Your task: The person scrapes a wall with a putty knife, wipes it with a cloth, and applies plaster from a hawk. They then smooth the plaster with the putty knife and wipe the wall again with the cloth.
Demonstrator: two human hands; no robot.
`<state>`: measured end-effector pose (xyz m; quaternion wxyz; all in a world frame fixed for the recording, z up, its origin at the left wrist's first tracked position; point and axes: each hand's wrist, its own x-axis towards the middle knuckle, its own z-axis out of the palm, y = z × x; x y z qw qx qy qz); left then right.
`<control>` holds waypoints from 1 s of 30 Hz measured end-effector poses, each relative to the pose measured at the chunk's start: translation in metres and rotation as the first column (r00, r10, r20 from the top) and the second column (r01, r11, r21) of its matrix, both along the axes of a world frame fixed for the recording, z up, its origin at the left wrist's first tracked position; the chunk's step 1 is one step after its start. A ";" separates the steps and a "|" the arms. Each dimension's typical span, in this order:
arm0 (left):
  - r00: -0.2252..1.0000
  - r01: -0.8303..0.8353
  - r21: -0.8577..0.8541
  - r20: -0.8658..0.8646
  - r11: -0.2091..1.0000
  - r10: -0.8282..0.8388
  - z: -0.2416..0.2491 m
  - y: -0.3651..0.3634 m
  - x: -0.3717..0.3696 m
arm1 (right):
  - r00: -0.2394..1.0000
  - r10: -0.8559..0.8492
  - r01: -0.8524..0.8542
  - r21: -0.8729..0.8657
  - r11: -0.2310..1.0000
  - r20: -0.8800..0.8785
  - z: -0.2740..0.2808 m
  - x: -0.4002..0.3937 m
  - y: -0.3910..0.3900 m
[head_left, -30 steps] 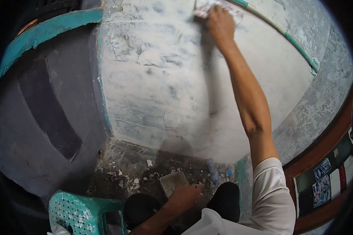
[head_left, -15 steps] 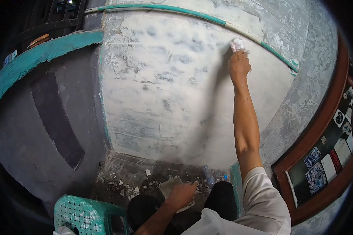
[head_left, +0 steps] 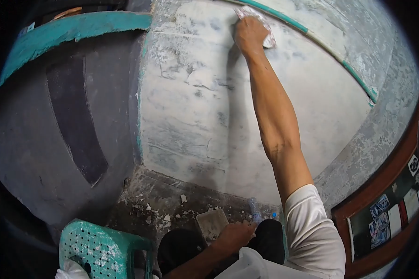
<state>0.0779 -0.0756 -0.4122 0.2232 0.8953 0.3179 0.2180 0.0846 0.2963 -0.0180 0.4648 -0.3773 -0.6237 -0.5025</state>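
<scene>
Against the upper part of the whitish wall (head_left: 191, 107), my right hand (head_left: 252, 35) presses a crumpled white and reddish wrapper-like piece (head_left: 270, 41), its fingers closed round it just below the green and white pipe (head_left: 284, 17). The arm is stretched far up. My left hand (head_left: 237, 234) rests low between the knees, fingers curled; anything inside it is too small to name. Beside it, a shallow grey tray (head_left: 212, 223) lies on the floor. Dark uneven patches and cracks mark the wall's left half.
A green plastic stool (head_left: 95, 246) stands at the lower left. White chips (head_left: 166, 217) litter the floor near a clear plastic bottle (head_left: 254, 209). A teal ledge (head_left: 79, 27) juts out at the upper left. A brown wooden frame (head_left: 358, 218) with stickers is at the right.
My right hand has moved left and slightly up along the wall with the wrapper-like piece. The camera view has shifted, and my left hand sits further right of the tray.
</scene>
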 end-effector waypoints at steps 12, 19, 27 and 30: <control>0.999 -0.053 -0.036 -0.005 0.998 0.053 0.003 0.005 -0.014 | 0.877 0.107 0.167 -0.507 0.846 0.468 -0.121 -0.114 -0.022; 0.997 -0.025 -0.009 0.074 1.000 0.026 -0.002 0.003 -0.007 | 0.906 -0.088 0.118 -0.048 0.992 0.415 -0.037 -0.072 -0.003; 0.999 -0.014 -0.101 -0.042 0.995 0.010 -0.005 0.008 -0.004 | 0.928 -0.297 0.264 0.167 0.950 0.223 -0.020 -0.125 0.081; 0.999 -0.039 -0.099 -0.016 0.994 0.038 0.003 0.009 -0.013 | 0.863 -0.285 0.176 0.280 0.944 0.418 -0.102 -0.100 0.055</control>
